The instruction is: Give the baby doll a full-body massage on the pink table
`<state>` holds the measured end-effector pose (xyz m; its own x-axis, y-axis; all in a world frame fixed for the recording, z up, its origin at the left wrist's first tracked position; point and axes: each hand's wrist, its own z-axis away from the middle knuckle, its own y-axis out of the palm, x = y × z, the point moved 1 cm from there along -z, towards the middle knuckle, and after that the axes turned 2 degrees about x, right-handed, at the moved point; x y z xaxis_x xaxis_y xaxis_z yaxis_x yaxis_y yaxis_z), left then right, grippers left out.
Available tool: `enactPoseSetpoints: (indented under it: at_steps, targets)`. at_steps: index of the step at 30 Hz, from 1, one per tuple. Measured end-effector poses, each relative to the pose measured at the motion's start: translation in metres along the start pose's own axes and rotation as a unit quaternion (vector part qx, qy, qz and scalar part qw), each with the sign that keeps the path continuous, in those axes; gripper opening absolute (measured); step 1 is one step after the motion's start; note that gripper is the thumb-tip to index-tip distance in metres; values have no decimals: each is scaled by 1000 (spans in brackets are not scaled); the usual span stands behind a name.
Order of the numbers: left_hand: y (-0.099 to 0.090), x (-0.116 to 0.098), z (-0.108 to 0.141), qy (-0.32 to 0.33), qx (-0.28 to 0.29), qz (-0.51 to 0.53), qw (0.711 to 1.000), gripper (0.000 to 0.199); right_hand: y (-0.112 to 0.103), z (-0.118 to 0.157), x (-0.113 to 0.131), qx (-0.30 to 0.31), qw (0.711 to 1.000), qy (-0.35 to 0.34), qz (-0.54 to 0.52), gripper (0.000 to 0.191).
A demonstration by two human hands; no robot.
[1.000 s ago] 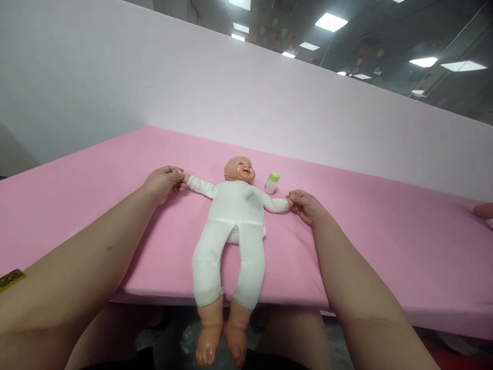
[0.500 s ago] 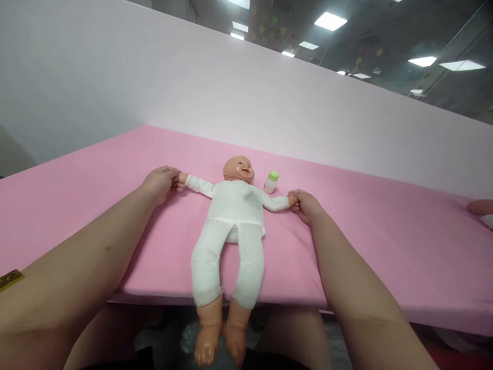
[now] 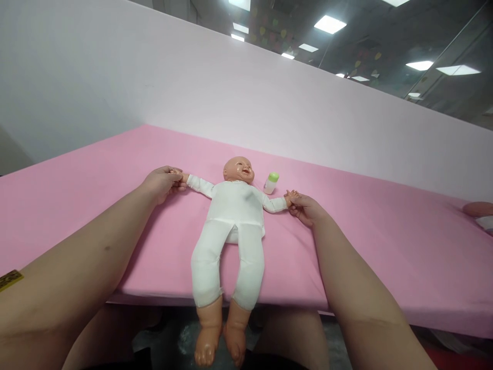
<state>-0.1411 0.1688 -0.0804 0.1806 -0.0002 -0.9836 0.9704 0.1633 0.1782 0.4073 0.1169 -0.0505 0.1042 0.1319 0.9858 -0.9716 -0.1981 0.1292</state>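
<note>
A baby doll (image 3: 235, 205) with a white cloth body lies face up in the middle of the head view, arms spread to both sides. Its bare plastic feet hang past the near edge of the pink-covered table (image 3: 154, 267). My left hand (image 3: 164, 184) is closed round the doll's hand on the left side. On the other side, my right hand (image 3: 307, 209) pinches the doll's other hand from below, and its small fingers show above mine. Beside the doll's head stands a small bottle (image 3: 271, 183) with a green cap, touched by neither hand.
A white wall (image 3: 246, 92) rises behind the table, with dark glass (image 3: 370, 46) reflecting ceiling lights above it. At the far right edge lies part of another skin-toned object (image 3: 477, 208) with white cloth. My legs are under the table's near edge.
My right hand has shifted its hold lower on the doll's hand, whose fingers now show. My left hand has slid slightly toward the doll's wrist. The doll's body stays put.
</note>
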Motion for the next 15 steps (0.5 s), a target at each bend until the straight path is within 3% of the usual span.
enactPoseSetpoints:
  at_steps: [4, 15]
  targets:
    - [1, -2, 3, 9, 8, -13, 1000, 26, 1, -2, -2, 8, 999, -2, 32, 38]
    - [4, -3, 3, -11, -24, -16, 1000, 14, 6, -10, -6, -88, 993, 8, 82, 49]
